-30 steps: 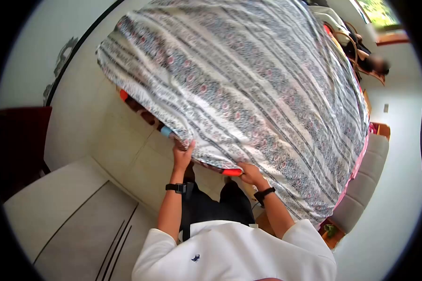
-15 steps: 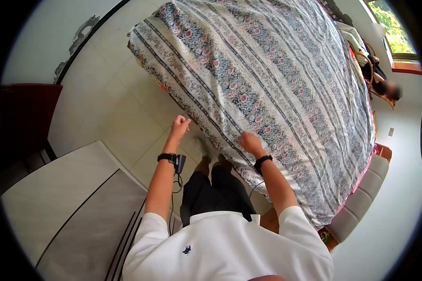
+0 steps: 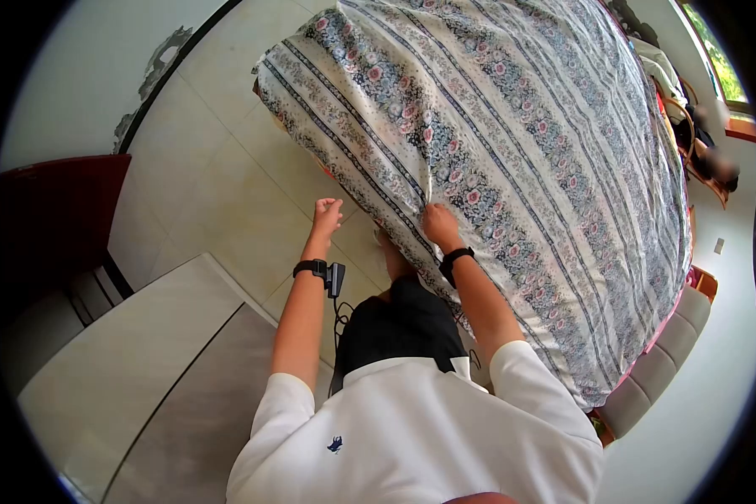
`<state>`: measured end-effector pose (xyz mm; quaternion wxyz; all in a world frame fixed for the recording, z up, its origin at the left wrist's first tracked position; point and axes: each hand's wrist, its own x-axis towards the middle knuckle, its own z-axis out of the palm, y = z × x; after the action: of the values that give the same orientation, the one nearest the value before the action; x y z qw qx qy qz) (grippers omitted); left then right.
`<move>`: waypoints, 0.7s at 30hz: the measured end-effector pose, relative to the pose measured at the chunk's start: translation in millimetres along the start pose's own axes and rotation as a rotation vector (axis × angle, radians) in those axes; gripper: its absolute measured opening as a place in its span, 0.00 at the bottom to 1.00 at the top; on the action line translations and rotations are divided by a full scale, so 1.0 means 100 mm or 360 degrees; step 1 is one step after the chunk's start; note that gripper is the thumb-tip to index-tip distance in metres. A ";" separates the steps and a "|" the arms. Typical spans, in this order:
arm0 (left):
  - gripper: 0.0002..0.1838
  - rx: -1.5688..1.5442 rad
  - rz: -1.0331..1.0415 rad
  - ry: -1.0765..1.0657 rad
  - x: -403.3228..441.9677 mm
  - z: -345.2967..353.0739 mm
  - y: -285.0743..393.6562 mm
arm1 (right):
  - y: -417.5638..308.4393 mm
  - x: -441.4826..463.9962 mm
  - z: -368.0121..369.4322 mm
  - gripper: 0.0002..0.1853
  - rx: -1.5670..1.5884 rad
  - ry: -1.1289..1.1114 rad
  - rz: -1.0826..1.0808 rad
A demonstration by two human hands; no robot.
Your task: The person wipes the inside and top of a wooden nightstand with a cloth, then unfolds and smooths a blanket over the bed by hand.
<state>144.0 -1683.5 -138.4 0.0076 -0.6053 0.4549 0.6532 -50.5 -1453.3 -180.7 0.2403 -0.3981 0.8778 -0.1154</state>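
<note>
The striped floral sheet (image 3: pixel 521 151) is filling the upper middle and right of the frame, spreading over the bed, and its near edge is slanting from the upper left down toward the center. At the center, the person's right hand (image 3: pixel 441 225) is pinching the sheet near that edge, its fingers bunching the cloth, and a sharp crease is running upward from them. Left of center, the left hand (image 3: pixel 327 218) is hanging above the tile floor (image 3: pixel 210 168), just beside the sheet's edge; its fingers are curling together into a loose fist, and whether they are touching the cloth I cannot tell. The 2 wrists are wearing black bands, and a small dark device (image 3: pixel 335 280) is sitting beside the left one, with a black cable (image 3: pixel 341 321) trailing below. A patch of orange-red (image 3: pixel 324 170) is peeking out under the sheet's edge. At the lower right, a padded gray headboard (image 3: pixel 659 357) is standing along the bed. A dark red chair (image 3: pixel 59 210) is standing at the left, and a pale cabinet (image 3: pixel 143 328) is filling the lower left. At the upper right, another person (image 3: pixel 702 149) is sitting near the window (image 3: pixel 718 59).
</note>
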 end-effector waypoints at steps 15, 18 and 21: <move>0.21 0.0172 -0.0115 0.0045 1.22 -0.16 1.51 | -0.50 0.71 -0.71 0.15 0.0698 -0.0525 -0.0026; 0.21 0.0091 0.0030 0.0151 1.51 -0.41 1.78 | -1.00 1.11 -0.83 0.23 0.0796 -0.0119 -0.0018; 0.25 0.0069 0.0105 0.0164 1.85 -0.54 1.84 | -1.29 1.54 -0.59 0.28 0.0659 -0.0065 -0.0020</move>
<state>33.7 -1923.9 -171.0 -0.0244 -0.6225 0.4886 0.6109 -85.5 -1653.2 -129.8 0.3341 -0.3480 0.8276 -0.2868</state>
